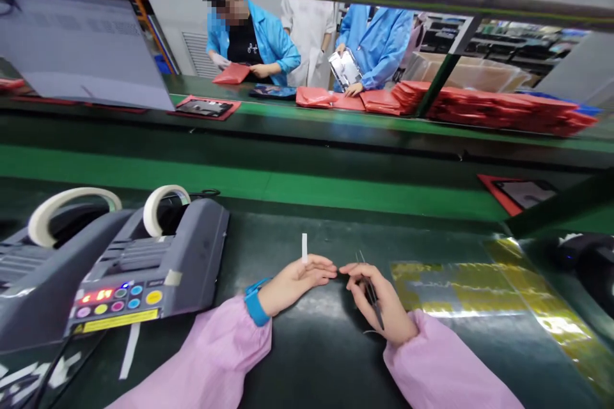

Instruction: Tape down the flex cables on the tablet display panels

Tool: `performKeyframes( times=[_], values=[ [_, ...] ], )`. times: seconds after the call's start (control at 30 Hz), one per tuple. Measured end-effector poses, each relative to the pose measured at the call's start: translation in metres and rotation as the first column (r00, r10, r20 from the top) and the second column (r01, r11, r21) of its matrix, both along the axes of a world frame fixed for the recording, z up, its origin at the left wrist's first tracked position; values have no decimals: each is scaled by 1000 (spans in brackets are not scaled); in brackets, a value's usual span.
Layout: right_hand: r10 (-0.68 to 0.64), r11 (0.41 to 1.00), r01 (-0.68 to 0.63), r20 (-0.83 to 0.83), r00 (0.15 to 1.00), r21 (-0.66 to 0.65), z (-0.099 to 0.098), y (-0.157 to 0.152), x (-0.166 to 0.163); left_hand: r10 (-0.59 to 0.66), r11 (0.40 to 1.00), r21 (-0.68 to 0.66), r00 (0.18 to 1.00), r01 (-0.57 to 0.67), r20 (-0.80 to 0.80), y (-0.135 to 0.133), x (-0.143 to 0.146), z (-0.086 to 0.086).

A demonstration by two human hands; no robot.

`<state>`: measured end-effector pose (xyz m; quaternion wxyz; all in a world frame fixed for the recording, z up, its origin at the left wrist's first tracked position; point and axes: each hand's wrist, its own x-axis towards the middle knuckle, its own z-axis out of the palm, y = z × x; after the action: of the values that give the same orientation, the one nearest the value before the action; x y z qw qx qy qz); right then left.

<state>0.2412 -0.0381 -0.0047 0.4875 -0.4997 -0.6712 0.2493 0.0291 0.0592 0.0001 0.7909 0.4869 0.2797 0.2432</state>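
Note:
My left hand, with a blue band at the wrist, hovers over the dark green bench, its fingers stretched out toward the right. A short white strip of tape stands up from the edge of its index finger and looks stuck there; nothing is gripped in this hand. Close by on the right, my right hand is closed around dark tweezers, whose thin tips point up and away. The fingertips of both hands nearly meet. Pink sleeves cover both forearms.
Two grey tape dispensers with white tape rolls stand left; a cut tape strip hangs below one. Yellow film sheets lie right. Beyond a green conveyor, co-workers handle red bags and a metal panel.

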Motion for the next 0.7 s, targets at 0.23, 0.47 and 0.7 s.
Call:
performKeyframes(
  times=[0.23, 0.47, 0.7],
  values=[
    [-19, 996, -6, 291, 957, 86, 2, 0, 0, -25, 1000, -13, 999, 26, 40, 0, 0, -1],
    [-55, 996, -14, 707, 705, 92, 0, -4, -1, -21, 999, -36, 999, 22, 32, -1, 0, 2],
    [-31, 999, 2, 555, 831, 53, 2, -5, -7, -15, 998, -54, 996, 20, 88, -2, 0, -4]
  ],
)
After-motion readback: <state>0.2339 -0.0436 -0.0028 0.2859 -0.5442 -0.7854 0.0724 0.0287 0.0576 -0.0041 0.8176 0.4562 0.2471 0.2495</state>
